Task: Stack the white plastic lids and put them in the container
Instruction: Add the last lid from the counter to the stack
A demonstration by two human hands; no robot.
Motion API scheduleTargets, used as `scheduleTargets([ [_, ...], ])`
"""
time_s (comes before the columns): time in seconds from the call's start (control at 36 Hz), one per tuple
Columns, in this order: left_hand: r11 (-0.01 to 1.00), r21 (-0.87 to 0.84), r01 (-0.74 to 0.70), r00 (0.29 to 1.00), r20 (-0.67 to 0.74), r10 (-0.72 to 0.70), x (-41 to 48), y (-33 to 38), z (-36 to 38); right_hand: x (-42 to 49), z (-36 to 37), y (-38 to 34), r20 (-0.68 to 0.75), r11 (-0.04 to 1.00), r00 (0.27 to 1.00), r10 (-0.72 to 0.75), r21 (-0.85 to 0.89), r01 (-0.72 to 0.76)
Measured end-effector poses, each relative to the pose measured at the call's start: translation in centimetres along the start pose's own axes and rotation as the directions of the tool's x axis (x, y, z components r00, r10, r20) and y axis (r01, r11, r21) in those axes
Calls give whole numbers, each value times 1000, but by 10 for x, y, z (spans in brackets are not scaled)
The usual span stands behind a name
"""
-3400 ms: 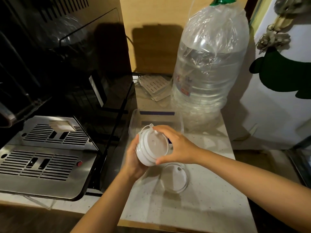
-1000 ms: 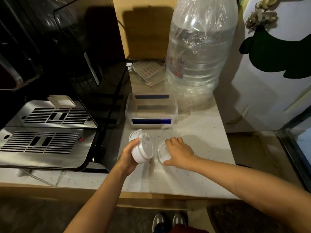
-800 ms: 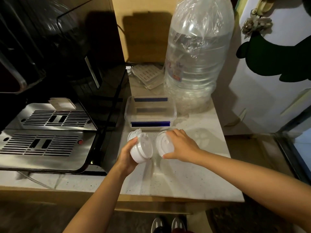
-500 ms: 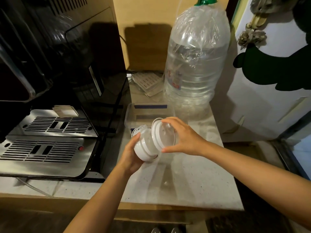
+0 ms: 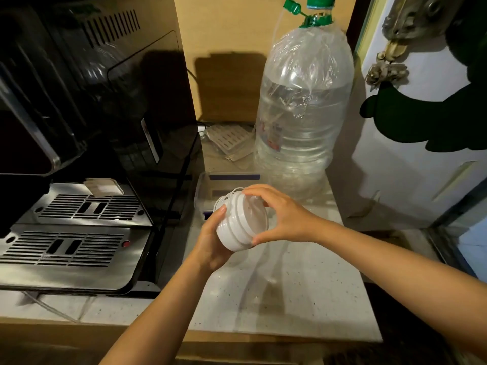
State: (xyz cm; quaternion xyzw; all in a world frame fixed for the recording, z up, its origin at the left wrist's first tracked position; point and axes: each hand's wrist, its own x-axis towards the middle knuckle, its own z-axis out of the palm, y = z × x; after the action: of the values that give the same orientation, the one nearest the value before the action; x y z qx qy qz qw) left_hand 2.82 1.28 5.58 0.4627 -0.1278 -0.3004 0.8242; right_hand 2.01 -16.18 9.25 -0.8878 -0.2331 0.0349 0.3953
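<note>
A stack of white plastic lids (image 5: 241,223) is held tilted above the speckled counter (image 5: 290,285). My left hand (image 5: 210,243) cups the stack from below and behind. My right hand (image 5: 282,214) grips the top lid by its rim with fingers and thumb, pressed against the stack. Just behind the stack sits the clear rectangular container (image 5: 208,180) with blue clips, mostly hidden by the lids and my hands.
A big clear water bottle (image 5: 303,114) with a green cap stands behind the container. A black coffee machine with a steel drip tray (image 5: 73,233) fills the left side. A white fridge door (image 5: 411,154) is on the right. Small packets (image 5: 226,140) lie at the back.
My right hand picked the last loose lid off the counter, lifted it and brought it onto the stack in my left hand. Both hands rose in front of the container.
</note>
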Motion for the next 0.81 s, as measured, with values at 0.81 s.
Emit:
scheduleTargets([
  [0.81,984,-175,32,999,-5,-33,44,4,-11,26,-2,23,-11,1000,1000,6,30,-6],
])
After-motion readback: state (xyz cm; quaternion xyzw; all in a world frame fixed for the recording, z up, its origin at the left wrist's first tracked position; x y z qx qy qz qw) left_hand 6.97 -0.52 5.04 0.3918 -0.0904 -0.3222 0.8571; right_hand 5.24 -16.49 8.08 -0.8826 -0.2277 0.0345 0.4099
